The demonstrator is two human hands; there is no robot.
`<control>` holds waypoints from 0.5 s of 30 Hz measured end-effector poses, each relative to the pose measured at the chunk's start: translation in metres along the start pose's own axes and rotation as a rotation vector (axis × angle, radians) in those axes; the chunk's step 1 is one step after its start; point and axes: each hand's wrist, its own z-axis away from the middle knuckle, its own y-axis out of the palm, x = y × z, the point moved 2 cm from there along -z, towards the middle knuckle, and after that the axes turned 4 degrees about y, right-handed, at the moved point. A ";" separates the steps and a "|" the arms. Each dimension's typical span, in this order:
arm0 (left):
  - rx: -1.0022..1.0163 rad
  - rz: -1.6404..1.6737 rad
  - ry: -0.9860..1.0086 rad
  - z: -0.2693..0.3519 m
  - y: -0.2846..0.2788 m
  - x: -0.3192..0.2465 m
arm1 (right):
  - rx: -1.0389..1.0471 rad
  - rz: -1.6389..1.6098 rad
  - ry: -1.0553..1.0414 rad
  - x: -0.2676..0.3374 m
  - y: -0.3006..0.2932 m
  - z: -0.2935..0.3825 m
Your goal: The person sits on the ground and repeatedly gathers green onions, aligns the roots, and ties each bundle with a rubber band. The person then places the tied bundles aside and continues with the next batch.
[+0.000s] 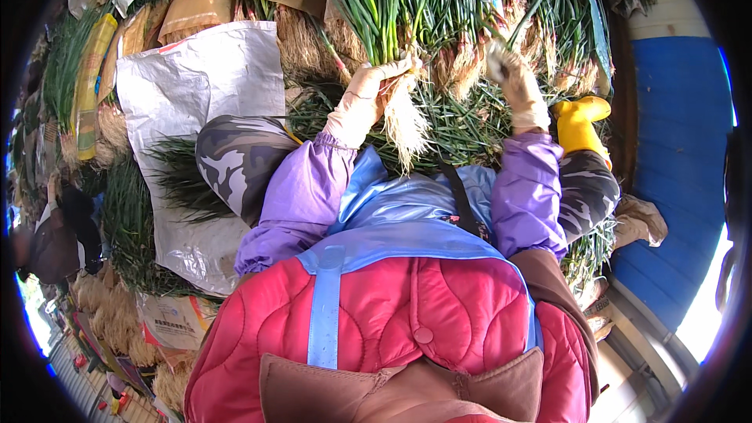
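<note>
My left hand (365, 94), in a pale glove, grips a bunch of scallions (382, 29) just above its white roots. The green leaves point away from me, and the roots (406, 120) hang towards my lap. To the right, my gloved right hand (518, 85) is raised beside piled scallions (464, 64). Its fingertips are blurred, and a green leaf passes close to them; whether the fingers hold it is unclear. Beneath both hands lie loose green leaves (470, 120). A blue apron (405, 200) covers my lap.
A white woven sack (200, 82) lies to the left, with cut leaves (188, 179) on it. More rooted bundles (302, 41) and brown sacks (197, 3) stand along the back. A blue panel wall (675, 158) bounds the right side. Another person (59, 235) is at the far left.
</note>
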 end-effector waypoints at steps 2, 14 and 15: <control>-0.020 -0.049 0.040 0.003 0.003 -0.003 | 0.201 0.865 0.490 -0.011 -0.018 0.009; 0.044 -0.193 -0.069 -0.002 -0.006 0.010 | -0.116 -0.030 -0.138 0.034 0.097 -0.010; 0.087 -0.110 -0.048 0.000 -0.005 0.008 | -0.289 -0.165 -0.084 0.031 0.077 -0.012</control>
